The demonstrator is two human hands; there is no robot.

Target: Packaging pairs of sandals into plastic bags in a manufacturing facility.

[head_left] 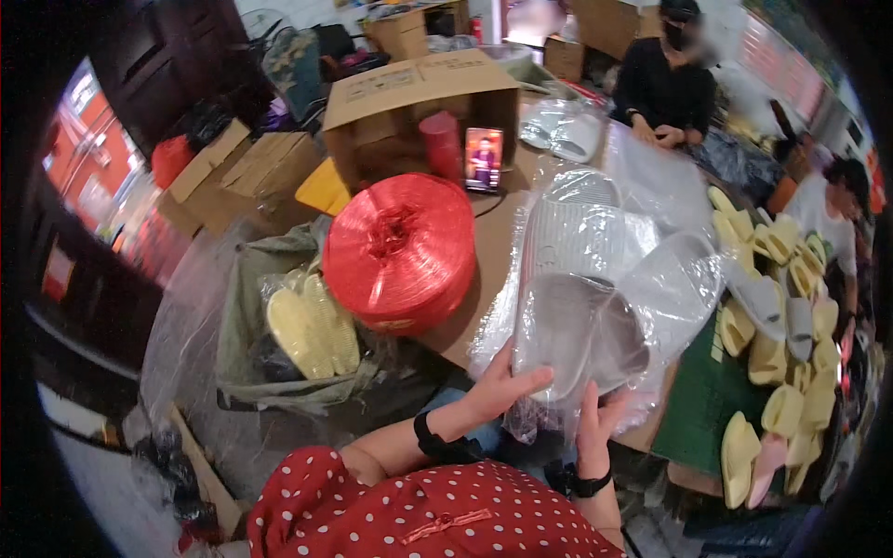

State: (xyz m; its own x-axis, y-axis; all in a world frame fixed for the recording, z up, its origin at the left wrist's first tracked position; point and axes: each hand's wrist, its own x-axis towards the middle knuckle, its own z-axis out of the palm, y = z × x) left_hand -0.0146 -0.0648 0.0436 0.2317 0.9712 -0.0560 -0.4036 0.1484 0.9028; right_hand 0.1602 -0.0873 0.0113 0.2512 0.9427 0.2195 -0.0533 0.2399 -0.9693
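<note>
Gripping the near edge of a clear bag [595,279] of grey slippers [567,321], left hand [502,386] and right hand [595,423] crowd between red twine spool [400,251] and yellow slippers [781,372]; little room.

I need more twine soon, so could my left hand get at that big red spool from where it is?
Probably yes. The left hand rests on the bagged grey slippers, and the red spool sits just beyond on the cardboard, with nothing between them.

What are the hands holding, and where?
Both hands, left hand and right hand, hold the clear bag of grey slippers at its near end.
</note>
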